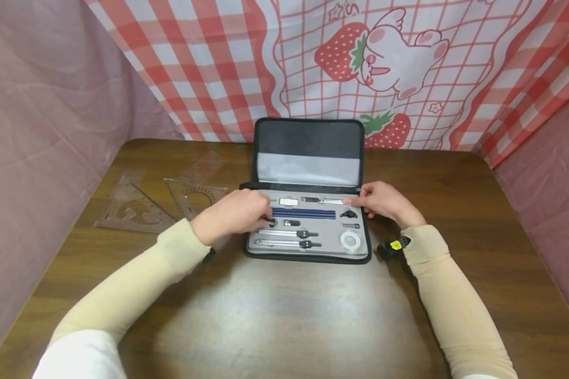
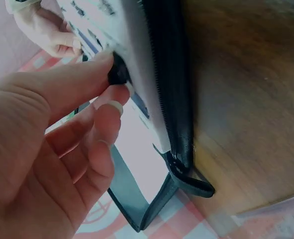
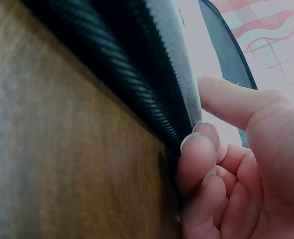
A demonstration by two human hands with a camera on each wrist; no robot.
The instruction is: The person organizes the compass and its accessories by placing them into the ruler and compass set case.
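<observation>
An open black zip case [image 1: 308,259] holds a grey foam tray of drawing instruments. At the tray's left side my left hand [image 1: 242,210] pinches a small black piece [image 2: 119,69] between thumb and index finger; its exact kind I cannot tell. My right hand [image 1: 388,201] grips the case's right edge near the hinge, thumb over the tray, fingertips [image 3: 199,154] against the zipped side. In the tray lie two silver compasses [image 1: 284,243], dark blue pencils [image 1: 303,213], a white eraser [image 1: 288,202], a round white disc [image 1: 350,241] and several small black fittings.
Clear plastic set squares [image 1: 133,208] lie left of the case on the brown wooden table [image 1: 313,316]. The case lid [image 1: 309,139] leans up against a red-and-white strawberry-patterned cloth [image 1: 218,63]. A black and yellow device [image 1: 395,245] sits by the right wrist.
</observation>
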